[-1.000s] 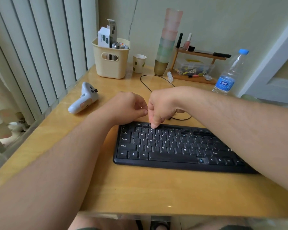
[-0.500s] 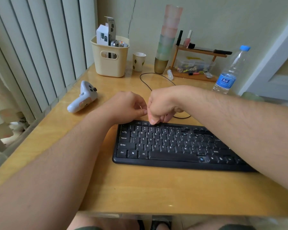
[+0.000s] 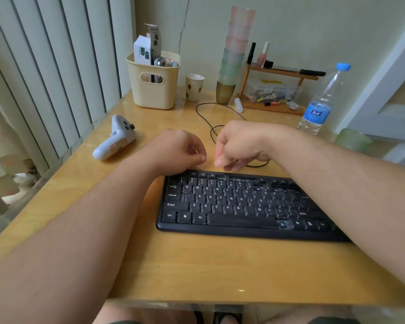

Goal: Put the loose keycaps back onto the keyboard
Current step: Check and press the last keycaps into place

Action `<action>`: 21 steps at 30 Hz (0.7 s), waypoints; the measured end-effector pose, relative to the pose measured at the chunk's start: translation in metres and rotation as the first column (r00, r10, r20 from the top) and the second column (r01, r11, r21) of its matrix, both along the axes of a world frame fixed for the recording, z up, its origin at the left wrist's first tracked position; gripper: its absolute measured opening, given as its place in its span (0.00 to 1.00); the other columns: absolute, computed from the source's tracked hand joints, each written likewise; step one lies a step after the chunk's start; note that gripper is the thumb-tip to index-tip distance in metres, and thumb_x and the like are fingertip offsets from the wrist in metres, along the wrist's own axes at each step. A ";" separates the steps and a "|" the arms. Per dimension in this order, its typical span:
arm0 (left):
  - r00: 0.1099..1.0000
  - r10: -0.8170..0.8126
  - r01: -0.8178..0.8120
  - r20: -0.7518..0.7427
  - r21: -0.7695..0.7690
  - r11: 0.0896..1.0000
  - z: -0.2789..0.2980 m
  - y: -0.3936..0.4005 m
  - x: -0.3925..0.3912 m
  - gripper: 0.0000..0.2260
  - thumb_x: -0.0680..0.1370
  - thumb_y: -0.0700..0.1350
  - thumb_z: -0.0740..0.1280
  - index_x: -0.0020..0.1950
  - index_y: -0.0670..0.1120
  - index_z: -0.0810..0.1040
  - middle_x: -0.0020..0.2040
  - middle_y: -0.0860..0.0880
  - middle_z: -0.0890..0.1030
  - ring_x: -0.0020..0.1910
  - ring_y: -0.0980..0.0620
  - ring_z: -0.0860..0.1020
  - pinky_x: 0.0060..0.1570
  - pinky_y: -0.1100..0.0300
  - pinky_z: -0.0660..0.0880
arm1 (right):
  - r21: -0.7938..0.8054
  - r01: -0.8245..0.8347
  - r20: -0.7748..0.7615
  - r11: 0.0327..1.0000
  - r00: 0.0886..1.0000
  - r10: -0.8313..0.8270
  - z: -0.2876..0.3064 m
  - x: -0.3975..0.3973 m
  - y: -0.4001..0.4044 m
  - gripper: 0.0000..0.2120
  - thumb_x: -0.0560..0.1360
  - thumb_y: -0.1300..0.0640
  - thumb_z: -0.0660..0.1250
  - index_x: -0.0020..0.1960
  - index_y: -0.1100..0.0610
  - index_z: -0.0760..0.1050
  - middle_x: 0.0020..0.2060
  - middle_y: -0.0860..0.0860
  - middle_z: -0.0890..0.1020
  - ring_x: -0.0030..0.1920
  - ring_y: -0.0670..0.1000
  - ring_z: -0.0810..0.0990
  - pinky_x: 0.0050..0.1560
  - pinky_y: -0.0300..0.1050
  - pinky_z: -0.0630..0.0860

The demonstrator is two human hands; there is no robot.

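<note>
Black keyboard (image 3: 243,206) lying on desk (image 3: 197,272), near centre, running right. Left hand (image 3: 180,152) just beyond its far-left corner, fingers curled together; contents hidden, so cannot tell whether a keycap sits inside. Right hand (image 3: 239,146) hovering over the far key row, fingers bunched downward (blurred; any keycap pinched there unreadable). White controller (image 3: 117,139) far left.

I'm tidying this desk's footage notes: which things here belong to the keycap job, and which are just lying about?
Part of the job:
keyboard
left hand, curled, contents hidden
right hand, curled above the top row

Lying about:
white controller
cream basket
paper cup
stacked cups
wooden shelf
water bottle
</note>
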State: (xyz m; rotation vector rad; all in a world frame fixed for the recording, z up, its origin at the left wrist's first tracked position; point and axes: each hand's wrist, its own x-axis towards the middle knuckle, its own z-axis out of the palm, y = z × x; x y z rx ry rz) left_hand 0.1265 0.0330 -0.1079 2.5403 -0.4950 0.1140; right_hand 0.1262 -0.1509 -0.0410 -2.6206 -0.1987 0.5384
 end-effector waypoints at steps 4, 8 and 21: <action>1.000 -0.006 0.006 -0.026 -0.024 1.000 0.001 0.000 0.001 0.05 0.79 0.54 0.72 0.52 0.56 0.85 0.46 0.58 0.84 0.50 0.58 0.80 0.53 0.60 0.76 | 0.181 0.126 0.196 0.975 0.967 -0.161 -0.007 0.003 -0.039 0.04 0.75 0.63 0.76 0.43 0.58 0.82 0.44 0.55 0.85 0.47 0.55 0.85 0.49 0.52 0.85; 0.995 -0.050 0.044 -0.089 -0.067 0.997 0.005 -0.004 -0.002 0.07 0.76 0.58 0.75 0.47 0.56 0.85 0.41 0.59 0.84 0.46 0.63 0.80 0.46 0.63 0.74 | 0.217 0.208 0.352 0.954 0.895 -0.275 -0.023 0.004 -0.073 0.05 0.74 0.59 0.77 0.43 0.53 0.82 0.42 0.50 0.84 0.47 0.53 0.83 0.51 0.54 0.82; 0.967 -0.067 0.048 -0.247 -0.084 0.995 0.009 -0.012 -0.007 0.07 0.75 0.59 0.75 0.44 0.57 0.85 0.38 0.59 0.85 0.43 0.60 0.81 0.46 0.60 0.74 | 0.014 0.047 0.388 0.999 0.920 -0.049 -0.044 0.010 -0.066 0.03 0.73 0.50 0.77 0.43 0.46 0.84 0.40 0.42 0.82 0.42 0.44 0.79 0.37 0.40 0.69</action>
